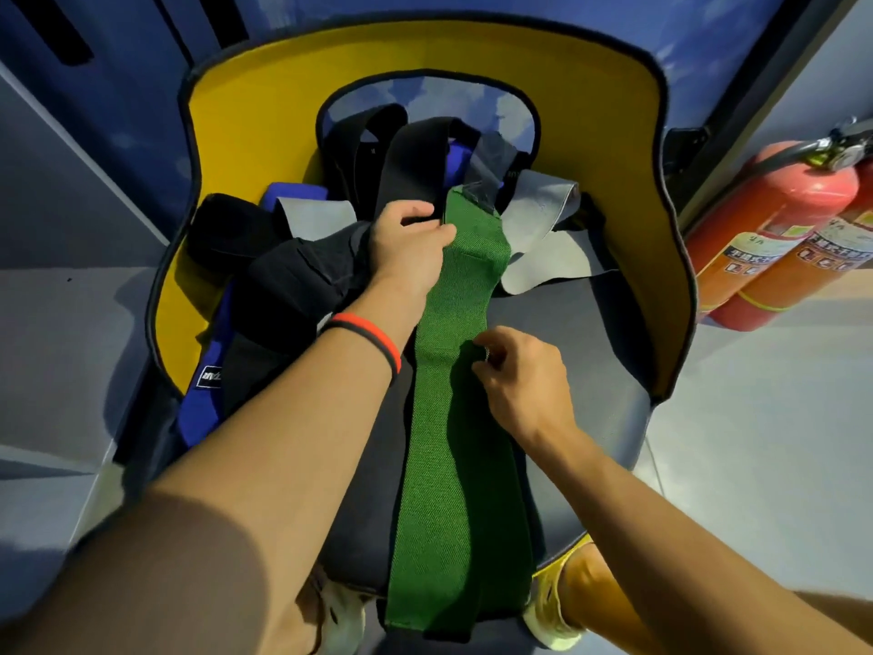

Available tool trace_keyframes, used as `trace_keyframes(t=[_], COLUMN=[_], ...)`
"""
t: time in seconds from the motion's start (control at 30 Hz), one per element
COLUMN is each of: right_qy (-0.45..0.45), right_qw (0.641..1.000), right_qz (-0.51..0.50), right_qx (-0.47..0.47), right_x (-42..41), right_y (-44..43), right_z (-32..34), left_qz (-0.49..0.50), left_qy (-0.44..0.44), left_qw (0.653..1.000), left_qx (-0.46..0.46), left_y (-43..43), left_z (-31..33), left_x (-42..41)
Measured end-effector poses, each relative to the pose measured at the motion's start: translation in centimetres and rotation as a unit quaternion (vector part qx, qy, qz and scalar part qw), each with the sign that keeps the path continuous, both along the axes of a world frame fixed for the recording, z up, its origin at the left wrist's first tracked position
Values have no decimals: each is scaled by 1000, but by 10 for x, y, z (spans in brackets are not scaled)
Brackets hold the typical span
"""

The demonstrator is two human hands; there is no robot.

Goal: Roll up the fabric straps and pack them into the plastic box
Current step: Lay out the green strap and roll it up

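A long green fabric strap (453, 442) lies stretched along the dark seat of a yellow-backed chair (264, 87), running from the pile at the back toward me. My left hand (411, 243) grips the strap's far end near the pile. My right hand (519, 375) pinches the strap's right edge at its middle. Behind them lies a heap of black straps (411, 167), grey straps (538, 215) and blue straps (203, 399). No plastic box is in view.
Two red fire extinguishers (774, 234) lean against the wall to the right of the chair. The chair's curved yellow back wraps round the pile. My feet in light shoes (552, 602) stand under the seat's front edge. Grey floor lies on both sides.
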State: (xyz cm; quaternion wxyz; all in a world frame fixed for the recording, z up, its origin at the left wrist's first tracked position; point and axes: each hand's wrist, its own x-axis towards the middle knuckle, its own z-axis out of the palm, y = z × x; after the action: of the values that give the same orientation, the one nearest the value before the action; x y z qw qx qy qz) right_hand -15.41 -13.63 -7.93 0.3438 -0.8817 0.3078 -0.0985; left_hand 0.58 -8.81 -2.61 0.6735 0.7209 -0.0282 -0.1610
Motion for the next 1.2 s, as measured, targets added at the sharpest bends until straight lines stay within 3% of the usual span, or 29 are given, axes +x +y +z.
trace_keyframes(t=[0.13, 0.27, 0.47, 0.6, 0.67, 0.77, 0.83, 1.0, 1.1, 1.2], right_qy=[-2, -10, -10, -12, -13, -19, -25, -28, 8, 52], right_qw=[1000, 1000, 1000, 1000, 1000, 999, 999, 999, 999, 998], right_qz=[6, 4, 27, 22, 20, 13, 10, -12, -23, -12], right_qx=[3, -6, 5, 15, 16, 24, 21, 28, 45, 30], right_x=[5, 18, 36, 42, 42, 41, 41, 25, 5, -8], right_y=[-7, -17, -17, -18, -19, -18, -19, -18, -13, -6], right_z=[-3, -5, -7, -10, -10, -11, -12, -5, 0, 3], left_qz=[-12, 51, 101, 18, 20, 12, -43, -121, -161, -224], left_qy=[-30, -33, 53, 153, 107, -57, -107, -82, -85, -98], left_qw=[999, 998, 993, 987, 993, 998, 989, 961, 911, 871], left_qx=[-25, -25, -6, -35, -55, 30, 87, 237, 371, 426], left_y=[-10, -9, -14, -18, -20, -4, 22, 85, 103, 106], left_z=[9, 2, -3, 7, 15, 36, 40, 9, -7, -17], left_x=[18, 42, 71, 78, 71, 38, 1, -69, -81, -93])
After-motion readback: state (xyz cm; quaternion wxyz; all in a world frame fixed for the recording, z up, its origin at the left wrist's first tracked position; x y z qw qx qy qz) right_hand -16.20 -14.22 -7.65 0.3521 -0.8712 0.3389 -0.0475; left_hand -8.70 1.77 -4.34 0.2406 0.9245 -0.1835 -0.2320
